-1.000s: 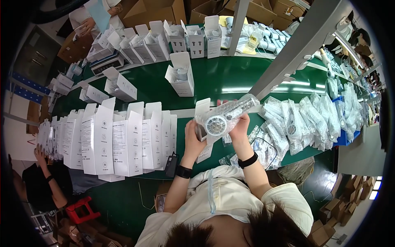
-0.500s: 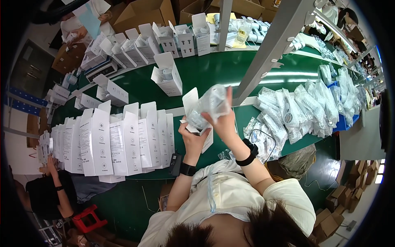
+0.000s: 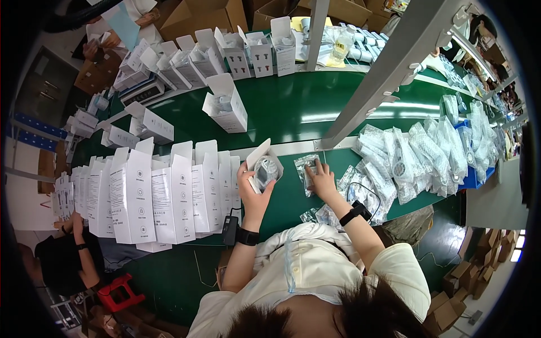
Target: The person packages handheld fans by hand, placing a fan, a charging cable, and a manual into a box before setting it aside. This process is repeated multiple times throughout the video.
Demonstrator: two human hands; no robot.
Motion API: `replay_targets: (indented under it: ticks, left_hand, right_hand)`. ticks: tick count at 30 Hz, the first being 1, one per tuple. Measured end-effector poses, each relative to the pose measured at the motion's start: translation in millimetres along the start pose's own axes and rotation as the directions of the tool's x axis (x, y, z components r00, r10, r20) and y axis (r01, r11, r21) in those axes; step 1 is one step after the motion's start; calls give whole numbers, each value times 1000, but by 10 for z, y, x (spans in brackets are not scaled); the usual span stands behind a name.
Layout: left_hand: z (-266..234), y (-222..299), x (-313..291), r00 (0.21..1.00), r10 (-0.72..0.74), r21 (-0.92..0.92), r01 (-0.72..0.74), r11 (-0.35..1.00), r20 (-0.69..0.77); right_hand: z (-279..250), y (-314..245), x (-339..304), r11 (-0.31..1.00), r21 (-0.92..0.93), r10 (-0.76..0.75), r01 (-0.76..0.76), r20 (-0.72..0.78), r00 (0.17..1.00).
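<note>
My left hand [image 3: 253,198] is wrapped round an open white carton [image 3: 276,162], which is tilted so its mouth faces up. Inside the carton sits a bundle in clear plastic wrap [image 3: 265,172]; what the wrap covers is hard to make out. To the right, my right hand [image 3: 323,183] has its fingers closed over a small clear plastic bag [image 3: 301,163] on the green table. A dark grey piece shows in that bag, partly under the fingertips.
A row of upright white cartons [image 3: 132,197] stands at left. Bubble-wrapped items [image 3: 414,155] are heaped at right. One filled open carton [image 3: 226,107] stands beyond the rail, near a slanted metal post [image 3: 369,90]. A black device [image 3: 230,228] lies by my left wrist. Another person [image 3: 67,259] works at lower left.
The wrapped bundle, earlier in my right hand above the carton, is now down inside it. My right hand has left it and moved right and down to the small bag.
</note>
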State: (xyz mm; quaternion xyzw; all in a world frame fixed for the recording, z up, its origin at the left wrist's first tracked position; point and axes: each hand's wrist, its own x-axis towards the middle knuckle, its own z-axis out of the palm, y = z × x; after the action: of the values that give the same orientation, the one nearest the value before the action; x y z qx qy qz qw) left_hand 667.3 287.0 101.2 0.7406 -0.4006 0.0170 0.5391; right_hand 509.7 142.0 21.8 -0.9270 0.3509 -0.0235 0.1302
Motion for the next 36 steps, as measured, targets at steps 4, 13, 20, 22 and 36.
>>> replay_targets:
  ticks: [4,13,20,22,36]
  left_hand:
    - [-213,92,49,991,-104,201,86,976,80]
    - [-361,171,268,965,-249,168,233,958,81]
    - [-363,130,296,953,-291,67,286,956,86]
    - [-358,125,302,955,-280,51,277,960,95]
    - [-368,-125,236,911,-412,22,411,911,29]
  right_hand:
    - [37,74,-12,980,197,-11,2,46,999]
    - [-941,-1012,240,429,486,-268,761,-737,621]
    - [-973,-1171,341,362,309,-676,880,-564,475]
    - [-933,-1191,302,302,524,-515,796,-613,599]
    - [-896,-1318,237,662,146,-691,735,-262,674]
